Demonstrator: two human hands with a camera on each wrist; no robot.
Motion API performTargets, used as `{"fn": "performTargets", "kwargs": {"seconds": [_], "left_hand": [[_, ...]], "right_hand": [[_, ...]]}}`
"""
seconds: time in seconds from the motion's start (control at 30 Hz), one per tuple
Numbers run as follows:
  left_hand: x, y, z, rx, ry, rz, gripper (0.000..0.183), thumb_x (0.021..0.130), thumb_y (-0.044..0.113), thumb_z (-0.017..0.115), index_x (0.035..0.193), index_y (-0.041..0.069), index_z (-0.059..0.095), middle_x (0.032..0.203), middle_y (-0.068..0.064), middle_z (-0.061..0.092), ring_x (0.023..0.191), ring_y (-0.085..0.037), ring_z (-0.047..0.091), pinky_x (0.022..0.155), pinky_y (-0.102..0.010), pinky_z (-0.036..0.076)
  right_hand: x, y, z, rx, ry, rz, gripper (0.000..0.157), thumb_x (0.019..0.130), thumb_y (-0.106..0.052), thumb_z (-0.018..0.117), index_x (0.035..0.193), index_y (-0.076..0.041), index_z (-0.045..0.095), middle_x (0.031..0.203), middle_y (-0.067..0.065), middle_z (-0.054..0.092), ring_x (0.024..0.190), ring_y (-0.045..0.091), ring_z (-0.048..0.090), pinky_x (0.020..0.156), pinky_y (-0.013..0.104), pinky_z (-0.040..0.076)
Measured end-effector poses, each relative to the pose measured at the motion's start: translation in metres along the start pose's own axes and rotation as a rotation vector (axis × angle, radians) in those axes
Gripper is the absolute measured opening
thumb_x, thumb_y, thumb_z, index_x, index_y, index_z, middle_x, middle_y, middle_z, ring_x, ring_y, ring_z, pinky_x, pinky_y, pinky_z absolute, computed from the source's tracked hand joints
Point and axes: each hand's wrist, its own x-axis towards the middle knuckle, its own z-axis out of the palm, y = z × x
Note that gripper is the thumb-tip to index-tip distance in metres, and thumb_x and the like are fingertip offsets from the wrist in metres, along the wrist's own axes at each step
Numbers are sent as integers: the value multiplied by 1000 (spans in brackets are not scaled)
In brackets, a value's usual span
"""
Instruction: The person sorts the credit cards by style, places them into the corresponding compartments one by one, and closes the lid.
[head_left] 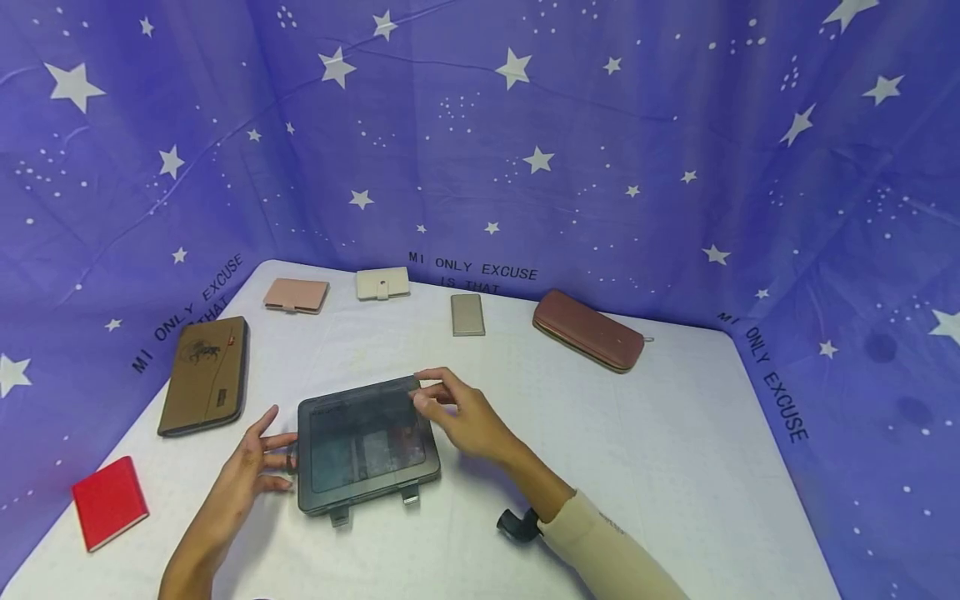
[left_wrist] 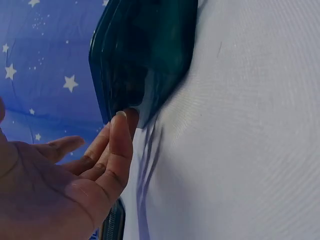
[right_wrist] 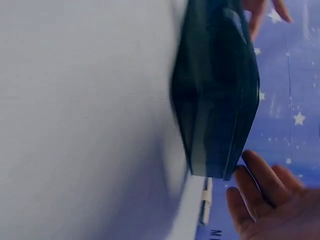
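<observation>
A dark see-through plastic box (head_left: 367,446) lies on the table, its lid down, with two latches (head_left: 409,493) hanging off the near edge. Blurred items show inside it; what they are I cannot tell. My left hand (head_left: 243,471) is at the box's left side, its spread fingertips touching the edge; in the left wrist view the hand (left_wrist: 85,185) meets one end of the box (left_wrist: 150,55). At the far right corner, my right hand (head_left: 468,417) touches the lid with extended fingers. The right wrist view has these fingers (right_wrist: 265,192) beside the box's corner (right_wrist: 212,165).
Left of the box lie a brown zip case (head_left: 204,375) and a red notebook (head_left: 111,502). Along the back are a pink wallet (head_left: 296,294), a cream wallet (head_left: 382,283), a small beige flat case (head_left: 468,315) and a maroon zip pouch (head_left: 588,329). Starry purple curtains (head_left: 480,125) enclose the table.
</observation>
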Motion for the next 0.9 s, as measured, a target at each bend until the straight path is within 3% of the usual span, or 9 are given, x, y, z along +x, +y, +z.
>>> {"fn": "performTargets", "kwargs": {"seconds": [0.1,0.23,0.43,0.57,0.73,0.9], "left_hand": [[1,1,3,88,5,-6,58,110,27,37,161,17,12,140,-21,51,100,-4,60,78,-28,55],[3,-1,5,213,9,18,79,100,23,61,160,33,10,143,-19,49,104,-5,57,83,-23,51],[8,1,11,268,3,35,94,91,30,74,158,43,8,146,-19,44,112,-25,57,82,-26,52],[11,3,14,292,-16,37,101,88,33,77,157,44,5,149,-20,39,115,-32,54,83,-27,51],[12,4,19,352,-34,45,111,79,39,84,158,44,6,150,-18,36,114,-30,53,84,-31,51],[13,10,25,479,-65,89,128,65,38,94,160,37,8,145,-17,36,111,-32,55,86,-49,51]], "right_hand": [[-14,-2,5,-238,-105,-71,74,87,-52,72,150,-32,38,146,-5,53,139,18,46,111,51,38],[-25,-7,14,-591,-153,-182,98,75,-62,78,155,-34,30,158,0,39,149,22,32,116,51,32],[-26,-13,17,-892,-130,-313,96,74,-69,74,153,-29,37,152,7,48,144,31,41,116,49,34],[-24,-17,22,-1054,-123,-334,94,73,-73,73,151,-30,41,148,7,53,139,33,47,115,48,36],[-25,-16,30,-1151,-112,-318,89,74,-70,72,148,-30,45,148,10,52,136,35,49,113,46,38],[-27,-11,29,-1065,-49,-284,84,73,-63,79,143,-26,52,147,7,53,137,31,49,111,43,42]]}}
